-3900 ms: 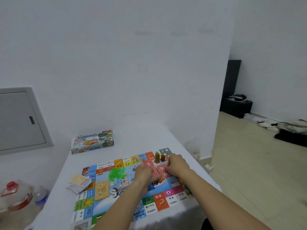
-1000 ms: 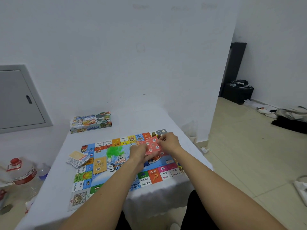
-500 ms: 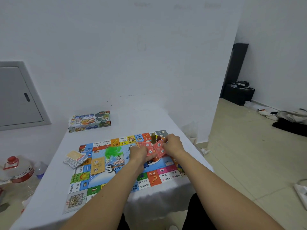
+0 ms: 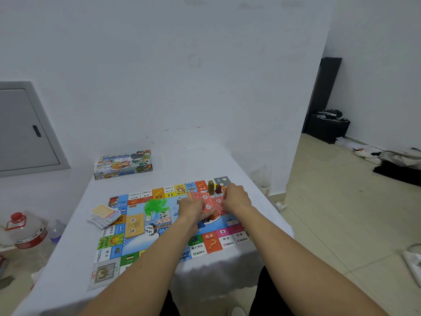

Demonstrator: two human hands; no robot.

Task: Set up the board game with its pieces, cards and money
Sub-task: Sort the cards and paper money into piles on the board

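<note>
A colourful game board (image 4: 127,245) lies flat on the white-covered table (image 4: 68,258). Over its far right part my left hand (image 4: 190,209) and my right hand (image 4: 235,198) both hold a fan of red cards (image 4: 208,201) between them. Just beyond the cards, two playing pieces stand on the board's far right corner: a tall olive one (image 4: 211,187) and a shorter dark red one (image 4: 218,189). A white die (image 4: 179,200) sits left of the cards. An orange card deck (image 4: 134,225) lies on the board's left centre, beside a green patch (image 4: 156,207).
A messy pile of cards (image 4: 103,216) lies off the board's left edge. The game box (image 4: 123,164) rests at the table's far left by the wall. A plastic jug with a red cap (image 4: 24,231) stands left of the table. Clothes lie on the floor at right.
My hands stayed over the board's far right part with the red cards, spreading them slightly wider. The camera view shifted a little; the board and pieces did not move.
</note>
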